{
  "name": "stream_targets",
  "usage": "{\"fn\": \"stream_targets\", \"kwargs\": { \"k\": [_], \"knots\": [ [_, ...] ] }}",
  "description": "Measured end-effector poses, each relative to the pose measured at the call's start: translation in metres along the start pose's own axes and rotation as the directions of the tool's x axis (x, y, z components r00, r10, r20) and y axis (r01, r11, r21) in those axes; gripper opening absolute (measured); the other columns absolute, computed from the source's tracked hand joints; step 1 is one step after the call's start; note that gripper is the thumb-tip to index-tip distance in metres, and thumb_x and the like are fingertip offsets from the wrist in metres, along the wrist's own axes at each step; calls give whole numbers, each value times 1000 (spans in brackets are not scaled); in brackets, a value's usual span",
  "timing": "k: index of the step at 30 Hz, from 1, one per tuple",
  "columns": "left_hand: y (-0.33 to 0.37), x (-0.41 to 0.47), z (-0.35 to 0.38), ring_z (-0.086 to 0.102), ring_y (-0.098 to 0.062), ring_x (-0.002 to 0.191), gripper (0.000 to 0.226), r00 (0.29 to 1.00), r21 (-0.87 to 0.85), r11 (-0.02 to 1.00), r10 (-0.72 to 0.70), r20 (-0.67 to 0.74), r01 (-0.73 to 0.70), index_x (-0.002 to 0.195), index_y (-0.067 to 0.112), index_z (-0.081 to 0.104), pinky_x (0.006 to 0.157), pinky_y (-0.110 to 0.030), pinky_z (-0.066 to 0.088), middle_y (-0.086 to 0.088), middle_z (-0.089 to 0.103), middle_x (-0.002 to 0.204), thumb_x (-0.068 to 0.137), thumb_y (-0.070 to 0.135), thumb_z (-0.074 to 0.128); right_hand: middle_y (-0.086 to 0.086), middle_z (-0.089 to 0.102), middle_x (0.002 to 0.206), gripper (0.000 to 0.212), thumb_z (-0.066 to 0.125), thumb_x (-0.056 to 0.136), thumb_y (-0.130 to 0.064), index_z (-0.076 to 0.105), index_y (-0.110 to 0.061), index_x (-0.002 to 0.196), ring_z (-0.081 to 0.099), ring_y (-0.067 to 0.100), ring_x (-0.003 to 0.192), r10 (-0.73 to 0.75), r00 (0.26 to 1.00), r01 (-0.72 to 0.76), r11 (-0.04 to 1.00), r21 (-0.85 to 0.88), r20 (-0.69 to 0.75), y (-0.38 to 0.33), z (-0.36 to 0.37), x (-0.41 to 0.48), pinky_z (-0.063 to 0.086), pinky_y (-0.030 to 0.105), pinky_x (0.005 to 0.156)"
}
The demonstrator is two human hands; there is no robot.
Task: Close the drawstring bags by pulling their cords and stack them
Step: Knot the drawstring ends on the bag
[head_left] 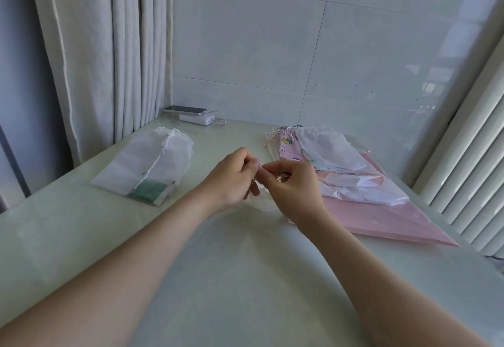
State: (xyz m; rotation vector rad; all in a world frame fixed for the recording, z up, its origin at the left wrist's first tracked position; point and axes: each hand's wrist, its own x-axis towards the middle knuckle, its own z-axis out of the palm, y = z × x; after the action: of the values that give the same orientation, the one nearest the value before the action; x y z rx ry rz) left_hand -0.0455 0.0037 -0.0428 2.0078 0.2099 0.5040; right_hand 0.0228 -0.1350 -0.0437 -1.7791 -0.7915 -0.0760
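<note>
Cord [261,166] sits pinched between left hand [231,174] and right hand [296,187]; white drawstring bag [152,163] lies left of them, bag pile [341,166] right, phone [185,109] beyond.

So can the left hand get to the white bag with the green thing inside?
Probably yes. Only bare table lies between the left hand and the white bag. But it's pinching what looks like a cord with the right hand, so it would need to let go first.

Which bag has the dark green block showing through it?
The white translucent bag lying alone at left, near the curtain; the block sits at its near end. The other bags are heaped on the right, over the large pink bag.
</note>
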Motion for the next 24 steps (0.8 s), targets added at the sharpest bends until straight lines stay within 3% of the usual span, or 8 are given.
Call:
{"fn": "stream_targets", "kwargs": {
  "k": [3, 5, 9, 13, 18, 24],
  "knots": [
    [-1, 1, -1, 65, -24, 63, 20, 999, 34, 999, 23, -37, -21, 95, 11, 58, 65, -37, 51, -6, 76, 78, 108, 24, 51, -10, 75, 70, 18, 77, 87, -29, 79, -23, 70, 67, 9, 69, 54, 997, -56, 998, -38, -48, 1, 0, 2, 55, 35, 71],
    [-1, 0, -1, 63, -20, 59, 21, 998, 26, 999, 34, -56, -32, 94, 9, 61, 63, -33, 49, -4, 76, 74, 106, 25, 56, -9, 76, 71, 16, 73, 83, -27, 79, -23, 69, 71, 13, 75, 76, 994, -81, 995, -57, -77, 1, 0, 1, 57, 36, 75],
    [1, -1, -5, 70, -23, 68, 21, 999, -61, 997, 45, 7, -44, 96, 2, 64, 59, -31, 50, -11, 75, 84, 107, 19, 58, -15, 70, 64, 16, 65, 83, -24, 71, -18, 69, 58, 5, 60, 107, 992, -109, 994, -29, -73, -2, 1, 1, 44, 29, 61],
    [0, -3, -12, 74, -21, 77, 22, 994, -66, 997, 55, 96, -49, 96, 2, 70, 60, -28, 53, -15, 75, 90, 104, 21, 64, -18, 51, 53, 18, 61, 88, -19, 63, -18, 70, 43, 4, 53, 112, 991, -116, 992, -53, -74, 3, -1, 5, 34, 25, 58],
    [-3, -1, -16, 76, -28, 81, 12, 987, 77, 993, 82, 139, -93, 92, 20, 78, 68, -35, 59, -3, 79, 85, 96, 30, 76, -12, 58, 63, 12, 61, 89, -20, 66, -15, 78, 49, 7, 59, 59, 996, -67, 989, -128, -69, 3, -1, 6, 38, 28, 60],
    [2, -2, -13, 71, -16, 65, 17, 998, 191, 980, 50, 47, -58, 83, 23, 80, 64, -30, 58, 1, 78, 75, 97, 24, 70, -1, 67, 68, 9, 59, 90, -18, 64, -17, 83, 54, 10, 61, -17, 1000, 17, 937, -349, 1, 5, -8, 10, 40, 24, 59]
  ]
}}
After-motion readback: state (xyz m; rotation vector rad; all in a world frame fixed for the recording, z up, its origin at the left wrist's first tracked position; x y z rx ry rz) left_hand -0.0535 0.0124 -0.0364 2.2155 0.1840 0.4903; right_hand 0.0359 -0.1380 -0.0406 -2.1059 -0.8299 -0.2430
